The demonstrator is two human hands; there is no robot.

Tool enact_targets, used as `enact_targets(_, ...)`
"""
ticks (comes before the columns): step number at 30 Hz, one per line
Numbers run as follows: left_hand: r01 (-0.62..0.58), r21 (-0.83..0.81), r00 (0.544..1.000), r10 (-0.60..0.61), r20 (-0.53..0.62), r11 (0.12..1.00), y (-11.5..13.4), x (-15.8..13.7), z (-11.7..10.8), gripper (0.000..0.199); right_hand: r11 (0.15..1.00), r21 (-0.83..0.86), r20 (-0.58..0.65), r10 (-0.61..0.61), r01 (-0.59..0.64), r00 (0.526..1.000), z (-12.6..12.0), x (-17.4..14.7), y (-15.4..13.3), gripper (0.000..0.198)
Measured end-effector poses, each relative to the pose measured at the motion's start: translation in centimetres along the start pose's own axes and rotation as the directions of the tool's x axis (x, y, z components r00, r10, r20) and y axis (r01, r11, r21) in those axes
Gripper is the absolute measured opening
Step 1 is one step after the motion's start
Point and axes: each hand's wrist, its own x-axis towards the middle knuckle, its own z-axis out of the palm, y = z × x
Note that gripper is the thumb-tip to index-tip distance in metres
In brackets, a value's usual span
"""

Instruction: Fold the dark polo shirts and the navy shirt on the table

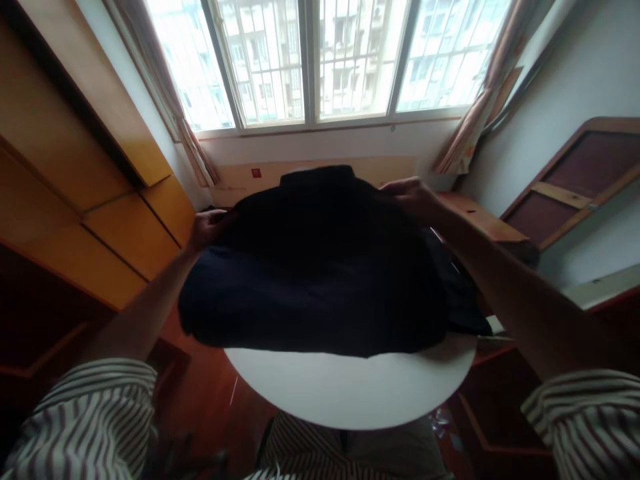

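A dark, nearly black garment with a collar-like top edge spreads between my hands over the round white table. My left hand grips its upper left edge, fingers closed on the cloth. On the other side, my right hand pinches the upper right edge near the collar. The garment's lower part hangs in a broad fold over the white table. Another piece of dark cloth shows at the right, but I cannot tell if it belongs to the same garment.
Orange-yellow cabinets stand at the left. A barred window with curtains spans the far wall. At the right are a wooden desk and a framed panel by the wall. Reddish flooring lies below.
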Motion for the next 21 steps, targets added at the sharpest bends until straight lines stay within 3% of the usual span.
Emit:
enact_targets(3, 0.06, 0.019, 0.995, -0.061, 0.078, 0.998, -1.6, -0.7, 4.0, 0.051, 0.982, -0.182, 0.056, 0.059, -0.048, 0.997, 3.9, 1.5, 3.3, 0.04)
enact_targets(5, 0.039, 0.064, 0.998, -0.042, 0.051, 0.997, -1.3, -1.6, 5.9, 0.048, 0.969, -0.237, 0.04, 0.077, -0.065, 0.996, 6.8, 1.1, 4.4, 0.041)
enact_targets(7, -0.022, 0.092, 0.999, 0.019, 0.032, 0.995, 0.5, -2.9, 7.6, 0.042, 0.959, -0.282, 0.061, 0.053, -0.034, 0.997, 10.2, -0.4, 4.2, 0.037)
enact_targets(9, -0.138, 0.06, 0.986, 0.132, 0.099, 0.989, 3.5, -4.7, 9.6, 0.036, 0.943, -0.322, 0.167, -0.032, 0.085, 0.985, 13.9, -2.7, 3.0, 0.031)
enact_targets(12, -0.326, -0.088, 0.884, 0.336, 0.324, 0.941, 8.1, -8.3, 12.9, 0.032, 0.909, -0.296, 0.34, -0.189, 0.295, 0.922, 19.0, -7.0, 0.9, 0.035)
enact_targets(14, -0.369, -0.134, 0.795, 0.387, 0.467, 0.92, 9.7, -10.9, 14.7, 0.037, 0.894, -0.324, 0.39, -0.172, 0.31, 0.905, 21.5, -9.8, 0.3, 0.046)
enact_targets(16, -0.347, -0.097, 0.759, 0.34, 0.555, 0.933, 9.6, -13.0, 15.4, 0.045, 0.872, -0.413, 0.391, -0.09, 0.262, 0.916, 22.9, -12.4, 0.8, 0.058)
enact_targets(21, -0.232, 0.086, 0.833, 0.152, 0.532, 0.969, 5.7, -16.2, 13.4, 0.057, 0.806, -0.562, 0.302, -0.01, 0.186, 0.953, 22.5, -17.5, 3.0, 0.081)
